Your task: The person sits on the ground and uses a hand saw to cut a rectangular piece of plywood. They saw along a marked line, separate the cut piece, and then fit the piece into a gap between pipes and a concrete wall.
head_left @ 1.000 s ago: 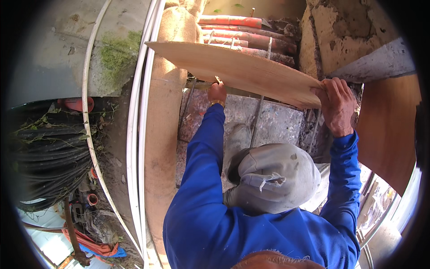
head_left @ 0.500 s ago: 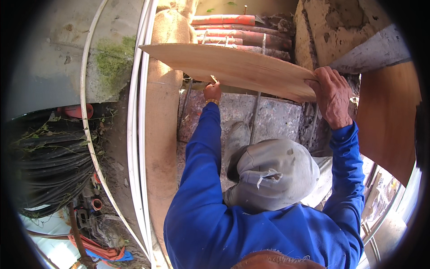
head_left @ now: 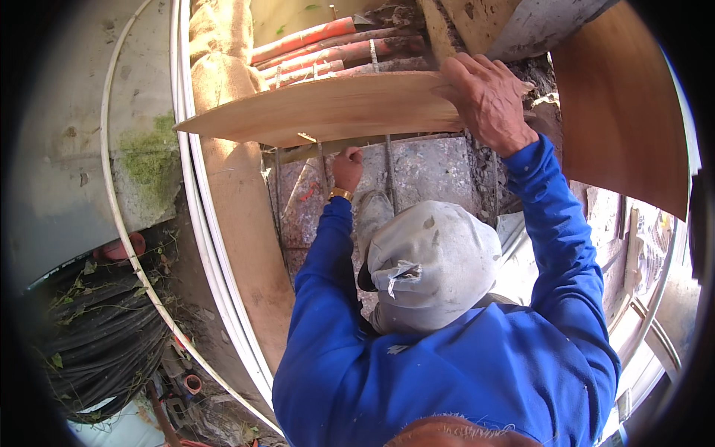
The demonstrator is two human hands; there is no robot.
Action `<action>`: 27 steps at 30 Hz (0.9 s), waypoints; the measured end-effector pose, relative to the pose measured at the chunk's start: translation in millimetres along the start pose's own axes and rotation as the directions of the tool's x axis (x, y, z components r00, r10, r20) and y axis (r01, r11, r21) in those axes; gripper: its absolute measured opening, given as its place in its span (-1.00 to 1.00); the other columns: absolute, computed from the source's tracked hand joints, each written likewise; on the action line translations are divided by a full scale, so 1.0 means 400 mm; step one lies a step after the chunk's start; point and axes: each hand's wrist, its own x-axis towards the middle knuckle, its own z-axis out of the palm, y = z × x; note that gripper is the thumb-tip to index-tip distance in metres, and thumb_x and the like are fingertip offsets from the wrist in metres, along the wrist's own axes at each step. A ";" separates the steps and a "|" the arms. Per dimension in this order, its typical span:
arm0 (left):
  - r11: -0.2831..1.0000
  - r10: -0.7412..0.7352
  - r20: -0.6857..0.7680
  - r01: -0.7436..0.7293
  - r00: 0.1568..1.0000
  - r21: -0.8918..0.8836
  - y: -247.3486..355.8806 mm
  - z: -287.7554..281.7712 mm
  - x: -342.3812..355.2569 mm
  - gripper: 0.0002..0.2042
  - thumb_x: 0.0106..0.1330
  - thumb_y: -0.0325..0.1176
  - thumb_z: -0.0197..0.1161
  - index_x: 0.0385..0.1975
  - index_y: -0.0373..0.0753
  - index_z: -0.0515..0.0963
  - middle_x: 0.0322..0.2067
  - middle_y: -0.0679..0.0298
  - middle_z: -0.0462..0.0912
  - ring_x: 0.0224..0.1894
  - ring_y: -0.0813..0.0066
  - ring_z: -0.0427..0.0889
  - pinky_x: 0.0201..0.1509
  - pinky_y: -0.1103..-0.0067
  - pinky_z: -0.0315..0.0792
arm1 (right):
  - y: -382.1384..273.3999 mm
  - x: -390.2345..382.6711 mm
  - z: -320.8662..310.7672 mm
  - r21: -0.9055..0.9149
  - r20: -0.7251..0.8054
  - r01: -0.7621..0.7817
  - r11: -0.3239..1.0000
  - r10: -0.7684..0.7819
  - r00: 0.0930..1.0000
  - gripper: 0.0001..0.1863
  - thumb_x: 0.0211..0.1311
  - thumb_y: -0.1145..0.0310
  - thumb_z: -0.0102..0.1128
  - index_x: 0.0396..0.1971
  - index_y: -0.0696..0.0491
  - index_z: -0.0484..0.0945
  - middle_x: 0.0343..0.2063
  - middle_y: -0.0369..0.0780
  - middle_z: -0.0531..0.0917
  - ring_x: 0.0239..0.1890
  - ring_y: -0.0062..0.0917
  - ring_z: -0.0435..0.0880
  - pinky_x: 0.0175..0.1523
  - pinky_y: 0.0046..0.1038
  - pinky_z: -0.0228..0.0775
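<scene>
My right hand is closed over the right end of a thin plywood sheet. The sheet stands on edge and stretches left to the white pipes. Below its lower edge, apart from it, is my left hand, its fingers curled in; what they hold, if anything, is hidden. A small pale sliver shows at the sheet's lower edge, left of that hand. Steel rods run beneath the sheet over a speckled slab. My bent knee in torn grey trousers is between my arms.
Red pipes lie beyond the sheet. On the left are burlap-wrapped padding, long white pipes and a coil of black cable. Another brown sheet stands at the right, near a concrete edge.
My left hand has drawn back from the sheet, away from the pale sliver. My right hand keeps its grip on the sheet's end. The whole view has shifted, moving the surroundings leftward.
</scene>
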 end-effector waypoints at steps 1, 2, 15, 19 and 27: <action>1.000 0.003 -0.004 -0.003 1.000 -0.016 0.019 0.025 -0.006 -0.83 0.29 -0.31 0.28 -0.27 -0.25 0.71 -0.35 0.00 0.74 -0.24 0.04 0.74 -0.13 0.29 0.57 | 0.001 -0.001 0.000 -0.007 -0.001 -0.006 1.000 0.006 1.000 -0.76 0.20 0.21 0.30 -0.27 -0.02 0.46 -0.36 -0.26 0.57 -0.19 -0.28 0.62 -0.15 -0.23 0.38; 0.999 0.001 -0.011 -0.002 1.000 -0.032 0.032 0.044 -0.012 -0.84 0.29 -0.31 0.28 -0.28 -0.23 0.71 -0.36 -0.02 0.73 -0.24 0.01 0.74 -0.14 0.28 0.57 | 0.002 -0.001 0.002 -0.012 0.000 -0.008 1.000 0.008 1.000 -0.76 0.20 0.22 0.30 -0.27 -0.02 0.46 -0.36 -0.26 0.58 -0.20 -0.28 0.62 -0.15 -0.23 0.38; 0.950 0.025 0.050 -0.039 0.998 0.309 0.090 0.100 0.069 -0.73 0.35 -0.05 0.26 -0.21 -0.11 0.65 -0.20 0.08 0.73 -0.22 -0.07 0.71 -0.19 0.09 0.56 | 0.037 0.031 0.022 0.004 -0.011 0.024 1.000 -0.024 1.000 -0.73 0.18 0.20 0.32 -0.27 -0.02 0.44 -0.36 -0.24 0.61 -0.19 -0.24 0.64 -0.14 -0.20 0.44; 0.933 -0.025 0.040 0.009 0.999 0.360 0.105 0.107 0.069 -0.71 0.33 0.00 0.26 -0.23 -0.09 0.65 -0.21 0.11 0.74 -0.23 -0.06 0.72 -0.21 0.10 0.56 | 0.064 0.048 0.038 0.013 -0.023 0.027 1.000 -0.027 0.999 -0.73 0.18 0.19 0.33 -0.28 -0.01 0.46 -0.33 -0.21 0.63 -0.16 -0.21 0.65 -0.12 -0.18 0.47; 0.950 -0.024 -0.047 0.037 0.999 0.311 0.122 0.108 0.059 -0.67 0.28 0.05 0.33 -0.38 -0.11 0.67 -0.36 0.07 0.74 -0.32 -0.09 0.71 -0.28 0.09 0.53 | 0.077 0.068 0.047 0.036 0.015 -0.011 0.999 0.010 1.000 -0.66 0.18 0.12 0.35 -0.35 0.05 0.43 -0.37 -0.15 0.61 -0.19 -0.11 0.64 -0.15 -0.12 0.45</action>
